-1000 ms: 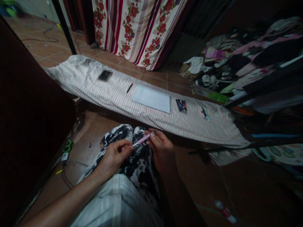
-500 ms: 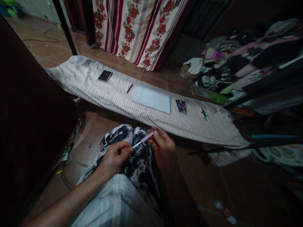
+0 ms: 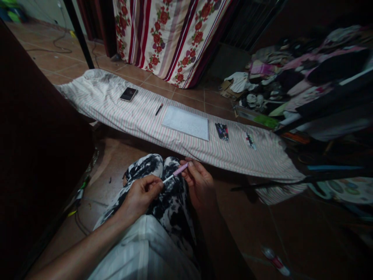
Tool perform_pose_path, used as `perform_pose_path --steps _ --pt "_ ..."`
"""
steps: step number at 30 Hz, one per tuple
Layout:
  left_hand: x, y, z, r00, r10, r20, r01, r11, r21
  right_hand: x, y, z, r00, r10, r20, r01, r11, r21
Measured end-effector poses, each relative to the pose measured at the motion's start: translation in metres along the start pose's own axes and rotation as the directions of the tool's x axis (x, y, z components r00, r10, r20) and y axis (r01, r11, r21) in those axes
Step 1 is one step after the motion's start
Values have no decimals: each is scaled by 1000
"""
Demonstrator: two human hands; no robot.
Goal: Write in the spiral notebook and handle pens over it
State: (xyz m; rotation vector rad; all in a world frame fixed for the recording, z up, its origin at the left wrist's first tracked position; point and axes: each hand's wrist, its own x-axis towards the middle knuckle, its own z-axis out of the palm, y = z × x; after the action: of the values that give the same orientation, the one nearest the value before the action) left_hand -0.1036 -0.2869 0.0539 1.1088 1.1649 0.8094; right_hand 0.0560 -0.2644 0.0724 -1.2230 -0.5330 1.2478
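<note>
Dimly lit; brown tiled floor (image 3: 67, 62), floral striped curtain (image 3: 171, 37), pale wall (image 3: 43, 11) upper left.

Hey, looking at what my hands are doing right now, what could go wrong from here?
The slim pink-and-white piece is pinched between your left hand and right hand above your lap, so it might slip and drop.

The small dark object on the floor could get kicked or stepped on.

If the striped cloth gets tugged, the lone pen near its far edge might roll off.
</note>
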Motion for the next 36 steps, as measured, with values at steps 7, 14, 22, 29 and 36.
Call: perform_pose_path --steps 7,14,22,29,36 --pt "1 -4 0 1000 21 -7 -21 999 49 -2 -2 2 1000 3 -8 -3 1000 12" --pt "1 0 1 1000 1 -16 -1 999 34 -1 6 3 998 40 38 -43 996 74" --pt "0 8 2 999 -11 -53 10 999 -34 -9 7 11 991 69 118 -75 996 47" --pt "0 11 5 997 6 -73 -12 996 -84 -16 11 14 967 85 239 -72 995 -64" --pt "2 9 6 998 40 -48 -46 990 -130 -20 7 9 936 102 336 -15 968 -252"
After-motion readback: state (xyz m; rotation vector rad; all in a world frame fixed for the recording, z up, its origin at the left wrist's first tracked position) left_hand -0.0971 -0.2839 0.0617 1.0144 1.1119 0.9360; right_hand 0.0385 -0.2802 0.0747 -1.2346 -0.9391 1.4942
